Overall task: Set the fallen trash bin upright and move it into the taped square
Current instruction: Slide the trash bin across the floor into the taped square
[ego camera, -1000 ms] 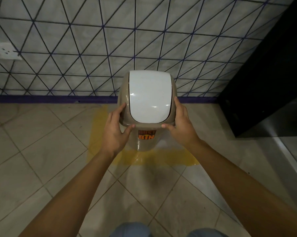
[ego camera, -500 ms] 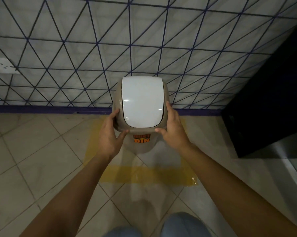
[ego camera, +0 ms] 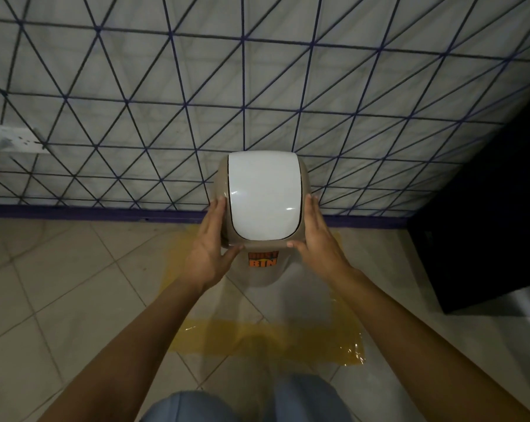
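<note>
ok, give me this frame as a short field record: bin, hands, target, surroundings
bin: trash bin, beige body, white swing lid, orange label facing the camera; upright
left hand: left hand on the lid rim's left side, thumb along its front edge
right hand: right hand on the right side, mirrored
target: yellow taped square on the floor; the bin's base appears inside it, near the wall side
surroundings: triangle-patterned tiled wall behind, dark cabinet at right, wall socket at left
</note>
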A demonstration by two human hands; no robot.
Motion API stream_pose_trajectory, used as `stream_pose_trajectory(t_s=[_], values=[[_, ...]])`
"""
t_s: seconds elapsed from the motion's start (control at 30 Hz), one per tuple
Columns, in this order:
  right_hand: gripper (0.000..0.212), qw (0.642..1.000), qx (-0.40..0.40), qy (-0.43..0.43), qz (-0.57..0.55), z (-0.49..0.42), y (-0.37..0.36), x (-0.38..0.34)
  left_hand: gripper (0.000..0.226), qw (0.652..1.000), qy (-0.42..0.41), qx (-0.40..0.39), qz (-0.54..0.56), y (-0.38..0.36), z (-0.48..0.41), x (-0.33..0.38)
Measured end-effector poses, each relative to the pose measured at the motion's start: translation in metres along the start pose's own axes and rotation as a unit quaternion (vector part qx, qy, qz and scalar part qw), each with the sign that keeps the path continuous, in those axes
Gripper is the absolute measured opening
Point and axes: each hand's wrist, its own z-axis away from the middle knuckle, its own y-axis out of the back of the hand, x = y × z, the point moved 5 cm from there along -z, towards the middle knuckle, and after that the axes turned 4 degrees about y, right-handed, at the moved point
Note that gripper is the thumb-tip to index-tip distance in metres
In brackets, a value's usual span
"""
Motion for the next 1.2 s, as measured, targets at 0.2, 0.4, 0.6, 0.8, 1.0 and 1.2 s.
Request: stream_pose_trajectory(t_s=[0.2, 0.4, 0.6, 0.8, 1.0, 1.2], values=[[0.099, 1.000, 0.020, -0.004, -0.008, -0.012, 0.000, -0.002, 0.094, 1.000, 0.005, 0.004, 0.018, -0.001, -0.015, -0.005], [0.102, 0.999, 0.028, -0.005, -0.026, -0.014, -0.002, 0.000, 0.097, 0.999, 0.021, -0.007, 0.045, 0.000, -0.022, -0.014], [0.106, 0.994, 0.063, -0.015, -0.093, -0.013, 0.000, 0.002, 0.103, 0.991, 0.058, -0.033, 0.113, 0.002, -0.029, -0.018], [0.107, 0.980, 0.048, -0.074, -0.180, -0.022, 0.000, 0.015, 0.108, 0.957, 0.206, -0.083, 0.187, -0.004, -0.037, -0.037], [0.101, 0.976, 0.053, -0.078, -0.195, -0.024, 0.002, 0.020, 0.094, 0.949, 0.224, -0.090, 0.202, -0.005, -0.035, -0.039], [0.103, 0.974, 0.062, -0.079, -0.204, -0.022, 0.005, 0.024, 0.093, 0.945, 0.224, -0.098, 0.216, -0.008, -0.035, -0.032]])
